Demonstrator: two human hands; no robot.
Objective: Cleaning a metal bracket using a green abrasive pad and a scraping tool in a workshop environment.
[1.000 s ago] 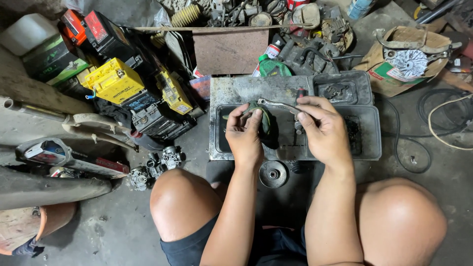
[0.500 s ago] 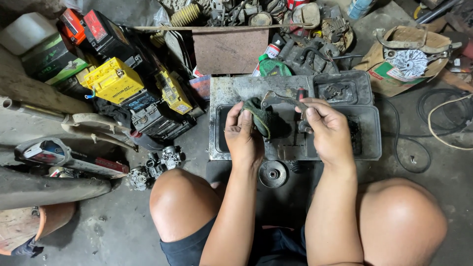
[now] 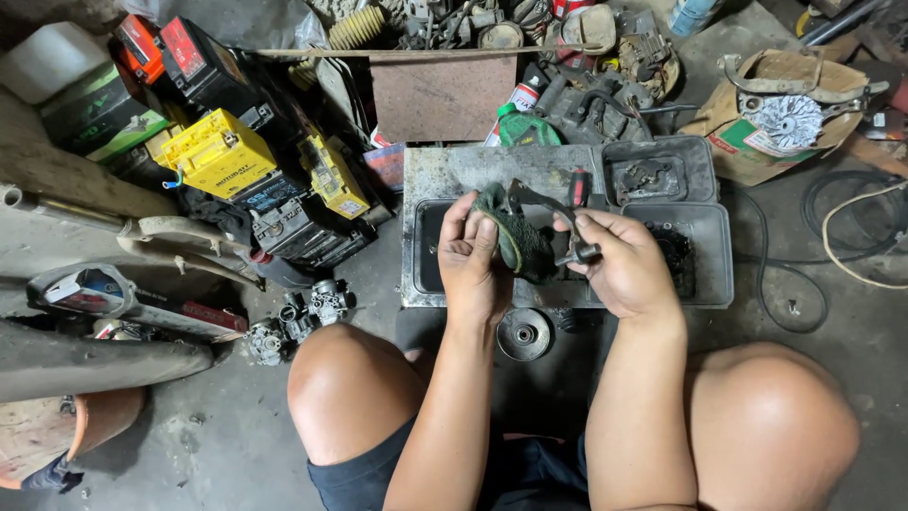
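My left hand [image 3: 473, 260] grips a dark green greasy rag [image 3: 515, 241] wrapped partly over a bent metal part [image 3: 541, 203]. My right hand [image 3: 619, 260] holds the other end of that metal part, a small cylindrical end showing at its fingertips. Both hands hover just above a grey metal tray [image 3: 435, 170] on the floor, between my bare knees. A red-handled tool [image 3: 578, 186] lies on the tray right behind the hands.
A round pulley [image 3: 524, 333] lies on the floor in front of the tray. Yellow and black batteries [image 3: 219, 153] are stacked at the left, a carburettor [image 3: 317, 305] by my left knee. Engine parts clutter the back; a cardboard box with a fan wheel [image 3: 790, 118] sits right.
Both hands have lifted a little toward me with the metal part, and the green rag has come up around it in the left hand.
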